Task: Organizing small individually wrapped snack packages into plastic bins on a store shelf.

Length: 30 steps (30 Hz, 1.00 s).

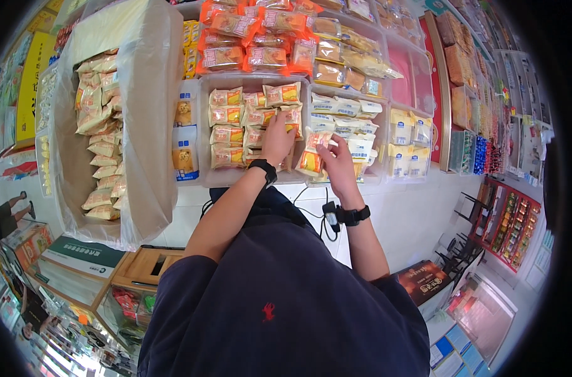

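My left hand [277, 141] reaches into a clear plastic bin [203, 176] in front of me, its fingers on the small wrapped snack packets [227, 135] at the bin's right side. Whether it grips one is hidden by the hand itself. Those packets are beige with yellow and red print and stand in rows. My right hand [338, 158] pinches a beige and orange snack packet [313, 153] between thumb and fingers. That packet is tilted over the front of the neighbouring bin, which holds white wrapped packets [345, 125].
At left stands a cardboard box [149, 118] lined with clear plastic, with many beige packets [100, 103] inside. Orange-wrapped snacks [267, 57] fill the bin behind. Pale yellow packets [401, 126] and a pink-lined bin [403, 77] lie to the right.
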Motion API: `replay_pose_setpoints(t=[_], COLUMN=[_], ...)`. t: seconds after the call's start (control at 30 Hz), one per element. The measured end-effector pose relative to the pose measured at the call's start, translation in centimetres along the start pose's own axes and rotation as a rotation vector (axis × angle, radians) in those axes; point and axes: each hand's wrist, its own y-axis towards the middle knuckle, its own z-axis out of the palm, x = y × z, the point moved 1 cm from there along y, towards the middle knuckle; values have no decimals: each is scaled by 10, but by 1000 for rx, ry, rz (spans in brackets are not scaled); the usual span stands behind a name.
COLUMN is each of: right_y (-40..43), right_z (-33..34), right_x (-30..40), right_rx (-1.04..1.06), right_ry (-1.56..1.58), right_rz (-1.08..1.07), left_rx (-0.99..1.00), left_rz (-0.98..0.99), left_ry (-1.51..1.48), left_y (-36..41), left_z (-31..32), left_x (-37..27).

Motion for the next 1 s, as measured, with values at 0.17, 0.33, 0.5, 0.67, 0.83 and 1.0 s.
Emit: replay_pose_setpoints(t=[0.17,0.33,0.5,0.67,0.83,1.0], right_y=[23,19,8,-12,-26,-25], right_z=[12,34,55,63,62,56], right_x=[-12,-34,-51,-47,-50,-71], right_rx=[-74,-20,9,-76,-54,-64], right_ry=[-122,-268,-491,-977,-1227,-1328], right_rz=[-48,-140,-206,-546,-596,-706], left_rx=[40,189,390,449,354,266], left_rz=[22,-86,-121,-257,-207,-128], left_ry=[-145,-350,-290,-328,-125,-31], left_y=[-8,-29,-60,-58,-56,-59], left_z=[-20,-48,-43,-23,-13,-10], left_x=[14,20,41,36,28,20])
